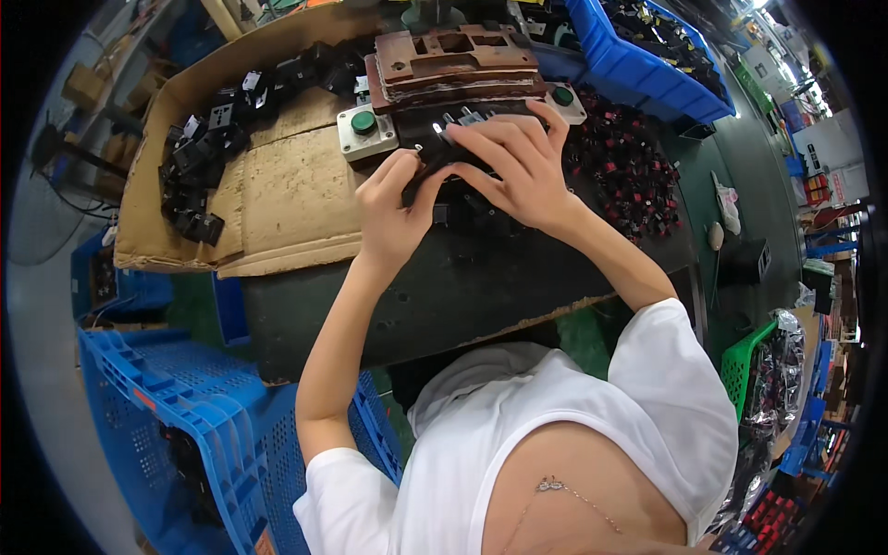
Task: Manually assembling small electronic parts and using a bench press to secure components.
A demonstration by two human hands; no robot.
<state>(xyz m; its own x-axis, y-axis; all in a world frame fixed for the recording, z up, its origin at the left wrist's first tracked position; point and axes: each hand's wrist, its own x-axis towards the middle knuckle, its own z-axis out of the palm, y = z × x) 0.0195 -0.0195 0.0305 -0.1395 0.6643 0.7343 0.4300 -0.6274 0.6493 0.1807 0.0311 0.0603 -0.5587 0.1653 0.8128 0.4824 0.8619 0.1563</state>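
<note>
On the dark table (407,310), left hand (390,205) and right hand (524,168) pinch a black part (431,165), seemingly mid-work; whether the boxed pieces (192,159) are finished is unclear.

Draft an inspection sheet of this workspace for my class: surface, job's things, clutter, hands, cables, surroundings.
Surface: dark bench, front edge worn.
Job's things: black part, held; brown block with cut-outs behind; green buttons flank it.
Clutter: loose black pieces in cardboard box, left; red-and-black pieces heaped right.
Hands: left hand and right hand both pinch the black part.
Cables: none clearly made out.
Surroundings: blue crate lower left, blue bin upper right, green basket right.
</note>
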